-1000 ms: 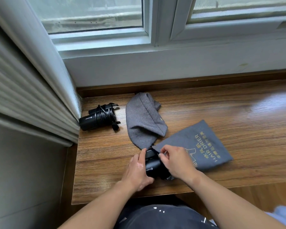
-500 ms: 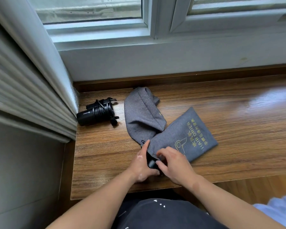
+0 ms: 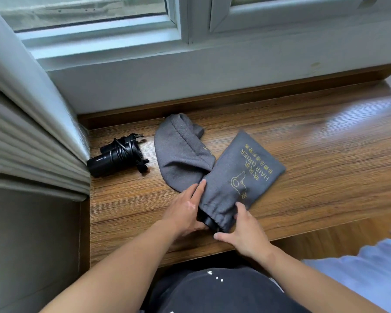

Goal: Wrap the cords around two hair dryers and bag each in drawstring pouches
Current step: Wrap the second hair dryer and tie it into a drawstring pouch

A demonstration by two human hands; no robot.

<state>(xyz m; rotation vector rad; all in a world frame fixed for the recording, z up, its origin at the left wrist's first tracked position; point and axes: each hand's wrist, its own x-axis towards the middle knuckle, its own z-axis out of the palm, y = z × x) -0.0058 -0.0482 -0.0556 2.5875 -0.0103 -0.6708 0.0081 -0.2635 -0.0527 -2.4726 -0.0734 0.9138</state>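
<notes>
Head view, one frame. On the desk (image 3: 325, 177) I see the printed pouch (image 3: 242, 177), grey with yellow HAIR DRIER lettering. It lies slanted near the front edge with its mouth toward the person. The black end of a hair dryer (image 3: 209, 222) shows at the mouth, and the rest is inside the cloth.

The left hand (image 3: 185, 213) lies against the pouch's left side, index finger straight along the edge. Its grip is apart and only pressing.

The right hand (image 3: 244, 233) is at the right side of the mouth. Its fingers curl onto the gathered hem and the thumb stretches below the opening, so I read this grip as clamped on the printed pouch.

The second pouch (image 3: 181, 154) lies just behind, its near right edge under the printed one. The second hair dryer (image 3: 115, 157), cord wound round its body, lies well to the left, close beside the pleated blind (image 3: 32, 159).
</notes>
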